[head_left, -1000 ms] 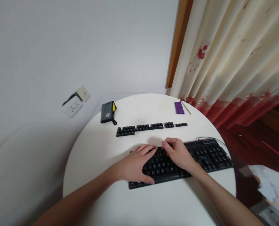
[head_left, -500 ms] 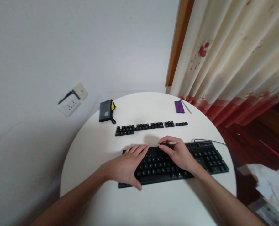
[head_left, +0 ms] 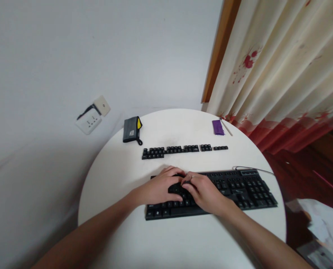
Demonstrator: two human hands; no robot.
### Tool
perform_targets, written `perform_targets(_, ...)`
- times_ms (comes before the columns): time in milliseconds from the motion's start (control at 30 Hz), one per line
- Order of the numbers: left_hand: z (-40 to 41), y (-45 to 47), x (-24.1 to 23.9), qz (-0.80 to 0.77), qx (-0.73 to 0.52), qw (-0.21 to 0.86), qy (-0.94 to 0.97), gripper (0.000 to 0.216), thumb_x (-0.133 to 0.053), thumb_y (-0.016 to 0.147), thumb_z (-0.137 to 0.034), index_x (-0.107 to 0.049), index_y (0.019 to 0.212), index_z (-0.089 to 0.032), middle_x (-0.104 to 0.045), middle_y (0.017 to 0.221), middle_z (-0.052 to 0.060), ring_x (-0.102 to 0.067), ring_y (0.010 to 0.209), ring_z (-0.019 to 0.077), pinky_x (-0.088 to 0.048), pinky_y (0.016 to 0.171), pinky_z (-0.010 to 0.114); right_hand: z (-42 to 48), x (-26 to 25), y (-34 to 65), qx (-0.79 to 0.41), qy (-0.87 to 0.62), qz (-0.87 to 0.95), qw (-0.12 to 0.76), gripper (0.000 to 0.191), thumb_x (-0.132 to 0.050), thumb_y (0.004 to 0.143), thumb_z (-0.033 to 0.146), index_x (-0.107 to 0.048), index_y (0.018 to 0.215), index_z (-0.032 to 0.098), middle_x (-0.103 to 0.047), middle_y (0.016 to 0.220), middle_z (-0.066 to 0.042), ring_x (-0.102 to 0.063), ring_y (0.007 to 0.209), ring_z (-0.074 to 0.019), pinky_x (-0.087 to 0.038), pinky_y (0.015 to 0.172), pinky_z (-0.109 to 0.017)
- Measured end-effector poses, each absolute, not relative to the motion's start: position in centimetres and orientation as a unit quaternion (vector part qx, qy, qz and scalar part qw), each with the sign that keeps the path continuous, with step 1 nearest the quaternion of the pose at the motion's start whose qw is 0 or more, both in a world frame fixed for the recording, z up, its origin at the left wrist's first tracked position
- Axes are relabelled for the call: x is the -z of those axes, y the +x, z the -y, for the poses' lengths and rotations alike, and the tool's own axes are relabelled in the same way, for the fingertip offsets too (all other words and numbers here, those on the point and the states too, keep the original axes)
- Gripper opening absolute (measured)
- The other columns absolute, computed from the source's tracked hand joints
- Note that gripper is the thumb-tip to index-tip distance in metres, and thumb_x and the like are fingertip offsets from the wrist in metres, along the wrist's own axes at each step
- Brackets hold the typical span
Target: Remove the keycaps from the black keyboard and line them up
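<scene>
A black keyboard point(head_left: 239, 186) lies across the near half of a round white table point(head_left: 183, 243). My left hand point(head_left: 158, 186) lies on the keyboard's left part, fingers bent down onto the keys. My right hand point(head_left: 202, 191) is right beside it, fingers curled and pinched together over the keys in the middle. The fingertips of both hands meet; what the right hand pinches is hidden. Behind the keyboard runs a row of loose black keycaps point(head_left: 183, 150).
A grey pouch with a yellow edge point(head_left: 131, 129) lies at the table's back left. A purple item point(head_left: 218, 127) and a thin stick point(head_left: 226, 127) lie at the back right. A wall socket point(head_left: 92, 119) is on the left, a curtain point(head_left: 281, 74) on the right.
My right hand moved left and down from the keyboard's top edge onto the middle keys. My left hand went from lying flat to bent fingers, closing up against the right hand.
</scene>
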State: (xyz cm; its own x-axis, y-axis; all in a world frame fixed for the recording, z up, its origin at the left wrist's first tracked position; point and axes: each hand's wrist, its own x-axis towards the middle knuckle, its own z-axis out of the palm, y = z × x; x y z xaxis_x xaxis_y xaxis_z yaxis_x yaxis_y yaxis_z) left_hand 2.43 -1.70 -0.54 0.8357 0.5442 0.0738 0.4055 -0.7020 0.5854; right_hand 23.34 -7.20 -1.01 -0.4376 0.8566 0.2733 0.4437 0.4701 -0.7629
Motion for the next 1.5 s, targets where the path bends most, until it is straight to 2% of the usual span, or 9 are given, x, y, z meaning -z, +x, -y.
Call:
perform_targets(233, 1.9, 2.8, 0.5, -0.265, -0.129, 0.285, 0.912, 0.033, -0.08, 0.075, -0.037, -0.07, 0.103, -0.023, -0.057, 0.122, 0.006, -0.048, 0.12, 0.0264, -0.037, 0.107, 0.043, 7.5, 1.0, 22.6, -0.261, -0.44, 0.805, 0.3, 0.02, -0.047, 0.098, 0.022, -0.067, 0.098, 0.019, -0.068, 0.102, -0.01, -0.063, 0.096, -0.0221, -0.048, 0.089, -0.035)
perform_targets(433, 1.8, 3.0, 0.7, -0.282, -0.146, 0.313, 0.895, 0.025, -0.077, 0.079, -0.032, -0.069, 0.099, -0.021, -0.06, 0.113, 0.005, -0.054, 0.111, 0.0228, -0.044, 0.098, 0.037, 6.7, 1.8, 22.6, -0.32, -0.512, 0.723, 0.336, 0.028, -0.046, 0.099, 0.031, -0.065, 0.083, 0.018, -0.069, 0.078, -0.006, -0.062, 0.072, -0.019, -0.046, 0.071, -0.03)
perform_targets(667, 1.9, 3.5, 0.9, -0.289, -0.179, 0.339, 0.878, 0.019, -0.076, 0.08, -0.026, -0.068, 0.096, -0.021, -0.063, 0.104, 0.003, -0.058, 0.103, 0.0196, -0.047, 0.093, 0.034, 6.1, 2.5, 22.7, -0.388, -0.544, 0.636, 0.386, 0.037, -0.045, 0.099, 0.042, -0.06, 0.075, 0.017, -0.065, 0.067, -0.003, -0.059, 0.064, -0.0165, -0.044, 0.062, -0.026)
perform_targets(867, 2.1, 3.7, 0.9, -0.325, -0.241, 0.342, 0.848, 0.013, -0.069, 0.084, -0.015, -0.067, 0.096, -0.02, -0.066, 0.099, 0.002, -0.062, 0.097, 0.0179, -0.05, 0.09, 0.032, 6.7, 1.3, 22.7, -0.323, -0.529, 0.654, 0.433, 0.029, -0.047, 0.098, 0.037, -0.061, 0.08, 0.019, -0.065, 0.077, -0.004, -0.06, 0.074, -0.0183, -0.045, 0.071, -0.028)
perform_targets(933, 2.2, 3.8, 1.0, -0.342, -0.267, 0.339, 0.834, 0.02, -0.068, 0.084, -0.016, -0.065, 0.103, -0.02, -0.067, 0.1, 0.002, -0.062, 0.097, 0.0179, -0.05, 0.092, 0.033, 6.7, 1.1, 22.7, -0.324, -0.529, 0.644, 0.447, 0.028, -0.046, 0.099, 0.036, -0.062, 0.084, 0.019, -0.067, 0.082, -0.005, -0.061, 0.079, -0.0194, -0.046, 0.076, -0.03)
perform_targets(1033, 2.4, 4.0, 1.0, -0.361, -0.295, 0.313, 0.827, 0.031, -0.067, 0.084, -0.015, -0.059, 0.114, -0.021, -0.066, 0.104, 0.003, -0.062, 0.098, 0.0181, -0.05, 0.093, 0.035, 6.6, 1.3, 22.8, -0.367, -0.53, 0.605, 0.468, 0.029, -0.045, 0.099, 0.039, -0.06, 0.085, 0.02, -0.068, 0.084, -0.005, -0.062, 0.079, -0.0199, -0.049, 0.076, -0.03)
perform_targets(1200, 2.6, 4.4, 0.6, -0.319, -0.277, 0.218, 0.88, 0.014, -0.055, 0.093, -0.017, -0.06, 0.105, -0.021, -0.065, 0.103, 0.005, -0.059, 0.104, 0.0214, -0.048, 0.097, 0.041, 6.2, 2.1, 22.9, -0.433, -0.516, 0.552, 0.492, 0.032, -0.046, 0.097, 0.047, -0.058, 0.083, 0.021, -0.068, 0.084, -0.006, -0.065, 0.077, -0.0211, -0.054, 0.068, -0.03)
perform_targets(1333, 3.1, 4.8, 0.8, -0.305, -0.27, 0.154, 0.9, 0.021, -0.051, 0.096, -0.018, -0.06, 0.114, -0.021, -0.064, 0.108, 0.007, -0.058, 0.105, 0.0221, -0.048, 0.099, 0.042, 6.2, 2.1, 23.0, -0.393, -0.528, 0.56, 0.503, 0.031, -0.047, 0.096, 0.046, -0.057, 0.081, 0.02, -0.067, 0.08, -0.006, -0.064, 0.072, -0.0202, -0.053, 0.067, -0.03)
perform_targets(1500, 3.7, 5.1, 1.1, -0.295, -0.283, 0.142, 0.901, 0.024, -0.045, 0.099, -0.017, -0.061, 0.118, -0.02, -0.063, 0.111, 0.008, -0.061, 0.105, 0.019, -0.053, 0.098, 0.037, 6.4, 1.6, 23.1, -0.361, -0.539, 0.573, 0.5, 0.031, -0.047, 0.097, 0.044, -0.058, 0.081, 0.02, -0.068, 0.078, -0.005, -0.064, 0.073, -0.0198, -0.051, 0.068, -0.029)
